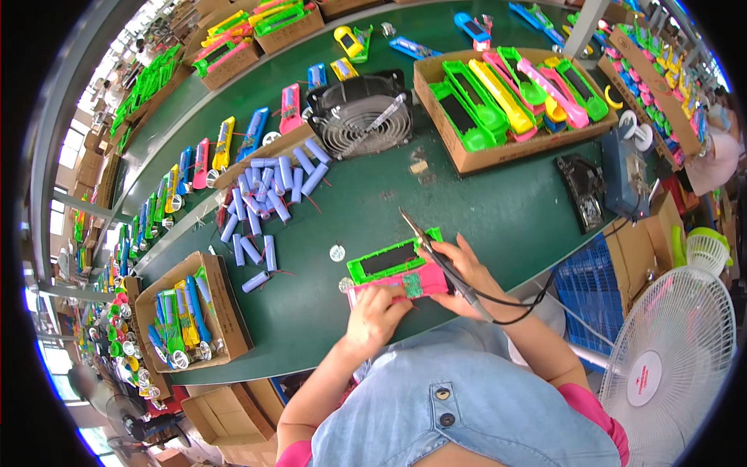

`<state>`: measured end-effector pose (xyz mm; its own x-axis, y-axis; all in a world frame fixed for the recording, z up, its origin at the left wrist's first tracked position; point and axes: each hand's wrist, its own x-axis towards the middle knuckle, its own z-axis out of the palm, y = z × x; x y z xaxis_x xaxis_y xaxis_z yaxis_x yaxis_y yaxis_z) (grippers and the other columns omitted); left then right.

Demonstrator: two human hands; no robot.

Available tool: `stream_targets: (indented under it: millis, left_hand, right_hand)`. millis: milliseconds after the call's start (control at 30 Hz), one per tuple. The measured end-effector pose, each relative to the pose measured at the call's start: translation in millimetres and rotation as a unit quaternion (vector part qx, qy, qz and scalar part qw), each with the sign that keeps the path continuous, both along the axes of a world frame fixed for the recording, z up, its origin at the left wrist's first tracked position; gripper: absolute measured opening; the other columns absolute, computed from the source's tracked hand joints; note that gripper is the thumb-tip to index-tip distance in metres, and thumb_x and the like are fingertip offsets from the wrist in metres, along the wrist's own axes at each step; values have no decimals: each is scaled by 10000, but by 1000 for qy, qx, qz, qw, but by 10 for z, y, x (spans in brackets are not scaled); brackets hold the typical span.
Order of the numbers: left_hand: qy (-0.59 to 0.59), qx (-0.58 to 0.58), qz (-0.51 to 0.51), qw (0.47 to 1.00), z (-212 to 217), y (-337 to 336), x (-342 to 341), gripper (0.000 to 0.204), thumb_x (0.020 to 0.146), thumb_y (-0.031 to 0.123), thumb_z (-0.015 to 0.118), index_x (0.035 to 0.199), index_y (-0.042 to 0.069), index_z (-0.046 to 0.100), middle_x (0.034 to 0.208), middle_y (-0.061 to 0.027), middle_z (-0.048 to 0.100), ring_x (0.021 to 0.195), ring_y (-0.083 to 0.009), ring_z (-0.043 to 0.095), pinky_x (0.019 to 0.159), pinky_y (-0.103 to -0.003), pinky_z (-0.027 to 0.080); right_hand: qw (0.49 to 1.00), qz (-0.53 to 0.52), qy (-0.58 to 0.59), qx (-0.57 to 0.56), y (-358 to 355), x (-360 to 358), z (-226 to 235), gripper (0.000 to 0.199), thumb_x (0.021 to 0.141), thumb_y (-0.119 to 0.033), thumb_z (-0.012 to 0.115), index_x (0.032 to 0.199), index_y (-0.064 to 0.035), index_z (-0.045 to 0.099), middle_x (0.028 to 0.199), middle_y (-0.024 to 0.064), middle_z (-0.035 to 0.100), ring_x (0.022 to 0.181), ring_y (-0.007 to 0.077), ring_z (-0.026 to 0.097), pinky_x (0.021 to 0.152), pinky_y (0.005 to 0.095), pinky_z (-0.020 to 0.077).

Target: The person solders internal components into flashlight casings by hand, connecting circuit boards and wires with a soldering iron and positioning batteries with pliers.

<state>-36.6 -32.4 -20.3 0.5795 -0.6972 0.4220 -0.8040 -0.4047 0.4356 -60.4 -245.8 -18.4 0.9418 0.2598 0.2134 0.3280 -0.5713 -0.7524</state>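
My left hand [375, 315] is closed on the near edge of a pink plastic housing [436, 281] at the table's front edge. A small green circuit board [412, 285] with thin wires sits in that housing. Against its far side lies a green plastic housing [360, 272] with a dark panel. My right hand [464, 274] grips a soldering iron [416, 226], its tip pointing up and away to the left, clear of the board. The thumb of that hand rests near the pink housing's right end. Small round silvery discs [337, 253] lie left of the housings.
Blue cylindrical battery cells [268, 191] with wires are heaped at left. A fume fan [362, 117] stands beyond. Cardboard boxes of coloured housings [475, 161] and assembled parts [237, 331] flank me. At right are a soldering station [625, 175], its cable [537, 300] and a white fan [673, 366].
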Motion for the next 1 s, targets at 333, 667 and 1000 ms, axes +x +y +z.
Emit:
stream_targets:
  millis: [333, 667, 1000]
  left_hand:
    - [-30, -3, 62, 998, -139, -144, -135, 210, 625, 66, 683, 812, 102, 594, 879, -34, 559, 793, -204, 521, 657, -331, 402]
    - [156, -93, 167, 969, 37, -171, -95, 152, 674, -48, 669, 757, 3, 552, 1001, -156, 495, 866, -273, 553, 737, -348, 463]
    - [117, -79, 153, 978, 9, -205, -128, 183, 643, -99, 628, 736, -15, 495, 970, -181, 484, 831, -299, 533, 686, -364, 454]
  right_hand:
    - [984, -86, 2, 154, 21, -334, -52, 501, 700, -144, 735, 1118, -44, 477, 1154, 85, 587, 1036, 217, 562, 1083, 510, 153]
    - [955, -173, -90, 223, 51, -700, -206, 226, 770, 21, 610, 985, -22, 553, 870, 93, 638, 780, 186, 641, 983, 515, 339]
    - [845, -270, -5, 463, 237, -770, -441, 277, 752, 89, 600, 1007, 39, 504, 1143, 169, 428, 869, 224, 606, 635, 288, 585]
